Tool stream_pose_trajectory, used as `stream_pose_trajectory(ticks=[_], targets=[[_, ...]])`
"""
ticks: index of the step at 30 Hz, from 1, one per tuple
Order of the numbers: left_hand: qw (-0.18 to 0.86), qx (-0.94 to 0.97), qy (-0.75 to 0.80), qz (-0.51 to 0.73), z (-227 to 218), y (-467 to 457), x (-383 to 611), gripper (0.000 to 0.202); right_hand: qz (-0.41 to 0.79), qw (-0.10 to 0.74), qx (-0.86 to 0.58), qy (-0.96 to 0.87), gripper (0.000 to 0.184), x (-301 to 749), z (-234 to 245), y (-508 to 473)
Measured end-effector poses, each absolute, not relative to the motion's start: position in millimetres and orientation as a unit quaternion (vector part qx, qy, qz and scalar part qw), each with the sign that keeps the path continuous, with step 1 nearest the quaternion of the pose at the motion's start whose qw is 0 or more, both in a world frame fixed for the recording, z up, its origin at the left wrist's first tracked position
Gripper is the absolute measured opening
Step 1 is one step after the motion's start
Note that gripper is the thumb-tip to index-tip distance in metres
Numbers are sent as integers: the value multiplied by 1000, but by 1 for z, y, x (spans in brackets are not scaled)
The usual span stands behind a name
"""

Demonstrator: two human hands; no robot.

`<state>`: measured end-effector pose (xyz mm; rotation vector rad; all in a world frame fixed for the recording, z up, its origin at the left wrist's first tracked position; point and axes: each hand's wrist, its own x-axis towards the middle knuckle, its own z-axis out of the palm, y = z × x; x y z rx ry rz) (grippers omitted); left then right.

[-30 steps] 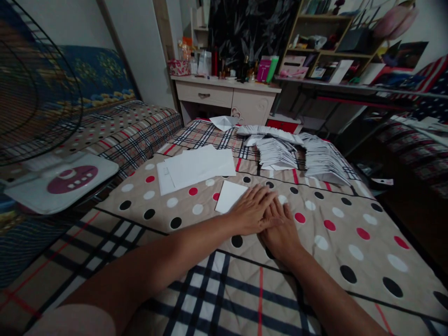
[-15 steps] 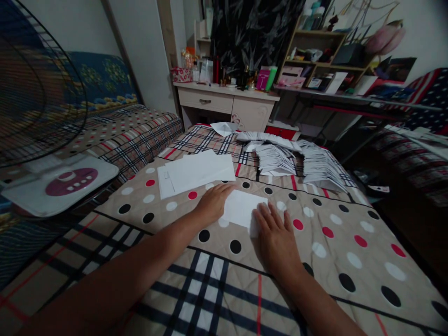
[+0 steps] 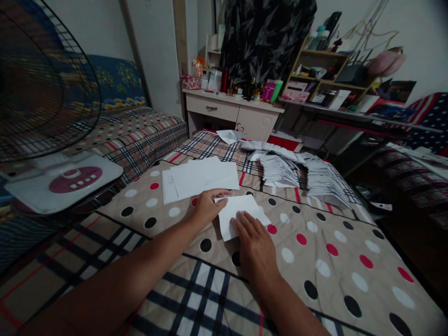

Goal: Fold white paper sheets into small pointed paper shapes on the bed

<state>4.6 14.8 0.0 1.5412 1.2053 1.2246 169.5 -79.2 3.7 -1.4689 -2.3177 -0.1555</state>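
A small folded white paper (image 3: 241, 212) lies on the dotted and plaid bedspread (image 3: 325, 261). My left hand (image 3: 206, 207) pinches its upper left corner between thumb and fingers. My right hand (image 3: 254, 242) lies flat on the paper's lower right part, fingers stretched out. A stack of flat white sheets (image 3: 199, 178) rests just beyond my left hand.
Rows of folded white papers (image 3: 297, 170) are spread at the far end of the bed. A standing fan (image 3: 45, 121) with a white base is at the left. A dresser (image 3: 233, 109) and cluttered shelves (image 3: 329, 70) stand behind the bed.
My left hand went from lying beside the paper to pinching its corner, and the paper has turned at an angle. My right hand slid a little left onto it.
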Motion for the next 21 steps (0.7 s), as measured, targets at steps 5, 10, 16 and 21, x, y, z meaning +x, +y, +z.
stream_pose_trajectory(ticks=[5,10,16,21], targets=[[568,538,397,480,7,6,0,37,56,410,-482,-773,44,202,4,-65],[398,731,333,443,10,10,-7,42,129,462,-478,-736,40,214,5,-60],[252,888,210,321,1,13,-9,33,197,440,-472,-738,38,220,5,-76],[242,918,185,253,-2,8,-8,44,246,349,-476,-769,51,236,4,-92]])
